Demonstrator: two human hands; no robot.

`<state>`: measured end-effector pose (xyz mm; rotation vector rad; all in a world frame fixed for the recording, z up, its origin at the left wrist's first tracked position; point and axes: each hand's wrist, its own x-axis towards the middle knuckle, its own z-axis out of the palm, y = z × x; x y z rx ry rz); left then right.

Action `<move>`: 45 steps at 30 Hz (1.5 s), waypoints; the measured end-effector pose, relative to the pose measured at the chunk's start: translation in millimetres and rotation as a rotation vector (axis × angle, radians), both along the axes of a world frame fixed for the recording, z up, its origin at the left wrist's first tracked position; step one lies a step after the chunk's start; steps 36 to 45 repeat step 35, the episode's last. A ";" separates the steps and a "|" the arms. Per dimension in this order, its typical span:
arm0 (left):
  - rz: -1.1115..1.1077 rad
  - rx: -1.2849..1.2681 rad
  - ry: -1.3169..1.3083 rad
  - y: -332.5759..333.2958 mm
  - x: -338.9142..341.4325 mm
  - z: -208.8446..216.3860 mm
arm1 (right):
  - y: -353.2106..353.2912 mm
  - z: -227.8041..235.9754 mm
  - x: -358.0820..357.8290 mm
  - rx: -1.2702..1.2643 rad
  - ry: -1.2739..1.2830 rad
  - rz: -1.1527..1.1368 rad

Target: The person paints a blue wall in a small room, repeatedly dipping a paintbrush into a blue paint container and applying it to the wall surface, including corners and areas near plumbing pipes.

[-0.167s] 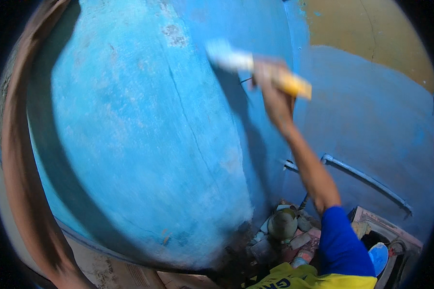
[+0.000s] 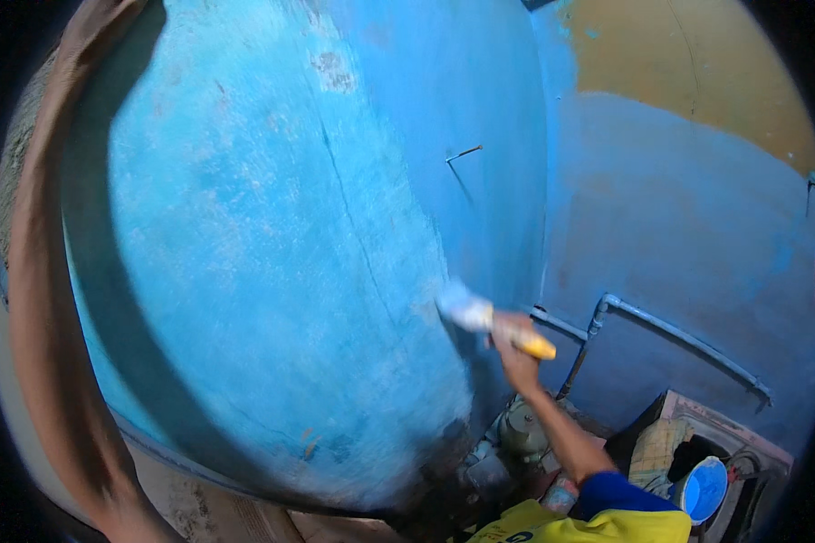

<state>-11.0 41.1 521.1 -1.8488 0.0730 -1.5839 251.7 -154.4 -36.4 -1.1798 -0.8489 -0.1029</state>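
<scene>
My right hand [image 2: 514,344] is closed around a wide paintbrush [image 2: 466,306] with a yellow handle end and bluish-white bristles. Its bristles point up and left, at or very near the line where light turquoise meets deeper blue on the wall [image 2: 244,226]; motion blur hides whether they touch. Along the left rim my left arm stretches upward, with my left hand [image 2: 109,20] at the top left corner. That hand's fingers are cut off by the picture edge.
A nail [image 2: 465,154] sticks out of the blue wall. A pipe [image 2: 684,339] runs along the right wall. Below it, a blue-filled bucket [image 2: 704,490] stands beside a cloth [image 2: 656,450]. A rounded pot-like object [image 2: 522,427] sits among clutter in the corner.
My right hand has swept down the wall with the paintbrush, from beside the nail to well below it. The nail now shows fully. My left arm has barely shifted.
</scene>
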 end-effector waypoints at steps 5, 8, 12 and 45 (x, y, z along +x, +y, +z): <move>0.355 0.232 -0.040 -26.7 -6.3 -4.4 | -70.2 -125.1 -56.2 -0.180 0.365 -0.032; 0.313 0.239 -0.081 -37.9 -12.0 -12.4 | -120.1 -156.4 -103.1 -0.170 0.525 -0.055; 0.285 0.257 -0.116 -46.2 -10.1 -48.9 | -160.0 -193.5 -141.4 -0.096 0.663 -0.075; 0.399 -0.248 0.166 -74.0 -152.2 -379.0 | -260.6 -263.7 -324.8 0.119 1.271 -0.148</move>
